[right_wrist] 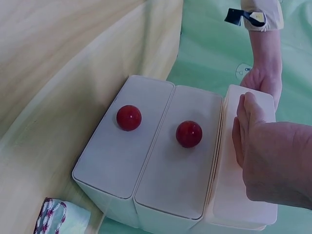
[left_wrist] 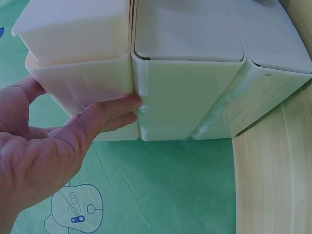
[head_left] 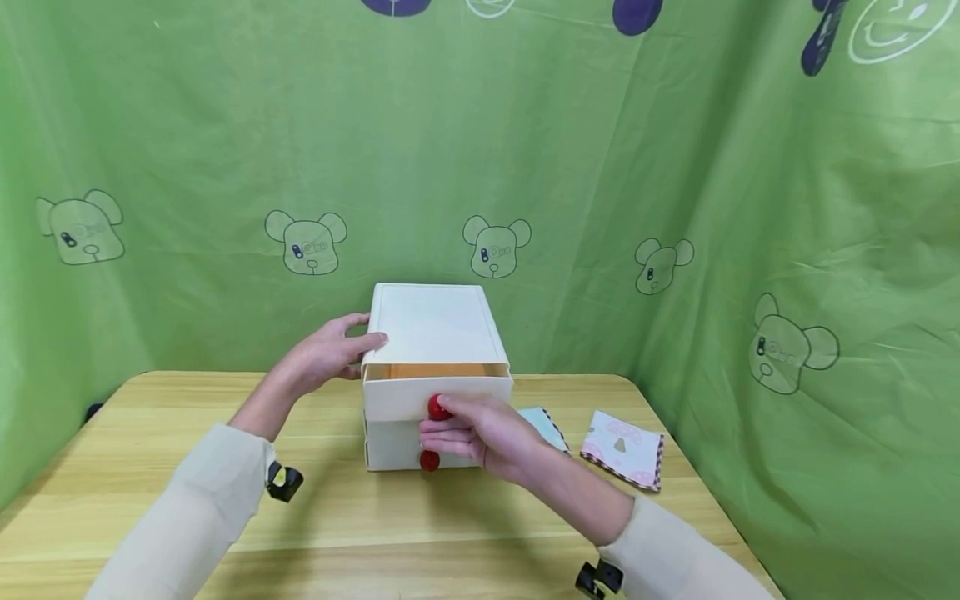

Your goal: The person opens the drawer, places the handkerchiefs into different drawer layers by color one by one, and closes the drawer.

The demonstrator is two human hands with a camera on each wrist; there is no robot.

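A white drawer cabinet (head_left: 431, 321) with red knobs stands on the table. Its top drawer (head_left: 397, 400) is pulled out a little, leaving a gap under the cabinet's top. My right hand (head_left: 495, 433) pinches that drawer's red knob (head_left: 438, 407), thumb on it and fingers below. In the right wrist view this hand (right_wrist: 273, 156) hides the knob. With the thumb over the top edge, my left hand (head_left: 326, 354) rests against the cabinet's left side, its fingers (left_wrist: 114, 109) fairly straight along the wall. Two lower drawers (right_wrist: 180, 175) are closed.
On the table (head_left: 322, 533), right of the cabinet, lie a folded light-blue cloth (head_left: 543, 425) and a folded white-and-pink cloth (head_left: 621, 450) with checked edging. A green curtain (head_left: 405, 150) hangs behind and along the right side.
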